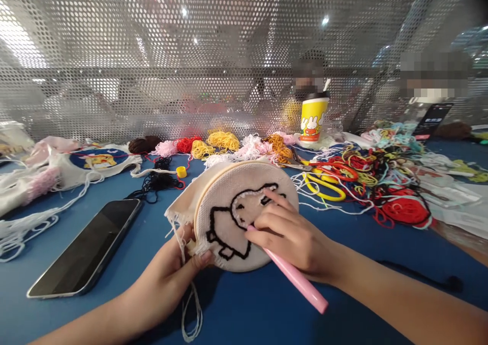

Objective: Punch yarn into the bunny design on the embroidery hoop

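A round embroidery hoop (pixel 229 228) with white cloth is held up tilted over the table, showing a figure outlined in thick black yarn. My left hand (pixel 186 258) grips its lower left edge, thumb on the front and the other fingers largely hidden behind. Closed around a pink pen-like tool (pixel 295 271), my right hand (pixel 292 233) rests at the cloth's right side, its index finger stretched over the upper part of the figure. The tool's tip is hidden by the fingers. White threads (pixel 192 312) hang below the hoop's left side.
A phone (pixel 87 248) lies at the left on the blue table (pixel 229 314). Behind the hoop are yarn bundles (pixel 223 140), yellow-handled scissors (pixel 324 187) and a yellow cup (pixel 313 118). Another embroidered cloth (pixel 101 162) is back left. A person's forearm (pixel 463 243) shows at the right edge.
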`<state>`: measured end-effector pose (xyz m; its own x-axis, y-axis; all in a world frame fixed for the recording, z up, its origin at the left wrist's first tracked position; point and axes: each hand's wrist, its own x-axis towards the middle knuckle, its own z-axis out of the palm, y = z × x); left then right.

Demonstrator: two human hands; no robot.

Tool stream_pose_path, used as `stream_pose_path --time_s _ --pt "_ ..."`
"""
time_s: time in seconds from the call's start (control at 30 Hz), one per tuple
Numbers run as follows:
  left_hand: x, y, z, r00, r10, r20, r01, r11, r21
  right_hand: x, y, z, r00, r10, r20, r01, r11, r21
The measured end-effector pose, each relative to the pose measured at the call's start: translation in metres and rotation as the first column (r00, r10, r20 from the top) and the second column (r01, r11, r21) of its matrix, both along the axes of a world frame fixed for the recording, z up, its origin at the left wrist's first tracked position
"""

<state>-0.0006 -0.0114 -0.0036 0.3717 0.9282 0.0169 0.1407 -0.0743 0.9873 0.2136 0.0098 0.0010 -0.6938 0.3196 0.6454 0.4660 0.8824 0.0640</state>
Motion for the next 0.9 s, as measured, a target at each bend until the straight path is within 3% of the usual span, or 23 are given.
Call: stream_pose_path --time_s 0.13,0.37,0.57,0.9 --pt "-0.007 -0.004 -0.001 0.995 -0.016 0.102 0.033 0.986 -0.164 -0.002 0.002 -0.006 0.974 0.129 -0.186 -0.16 0.974 -0.162" --pt "-0.013 -0.001 -0.002 0.978 -0.09 0.19 0.14 0.952 -0.272 -0.001 -0.007 -0.003 0.929 0.059 -0.366 -0.209 0.899 -0.386" --pt "-0.016 0.004 -0.003 0.976 -0.072 0.205 0.14 0.931 -0.337 0.002 -0.004 -0.003 0.923 0.003 -0.385 -0.179 0.889 -0.422" --pt "-0.015 0.003 -0.004 0.974 -0.022 0.226 0.105 0.926 -0.364 0.0 -0.004 -0.003 0.951 -0.017 -0.308 -0.102 0.925 -0.366"
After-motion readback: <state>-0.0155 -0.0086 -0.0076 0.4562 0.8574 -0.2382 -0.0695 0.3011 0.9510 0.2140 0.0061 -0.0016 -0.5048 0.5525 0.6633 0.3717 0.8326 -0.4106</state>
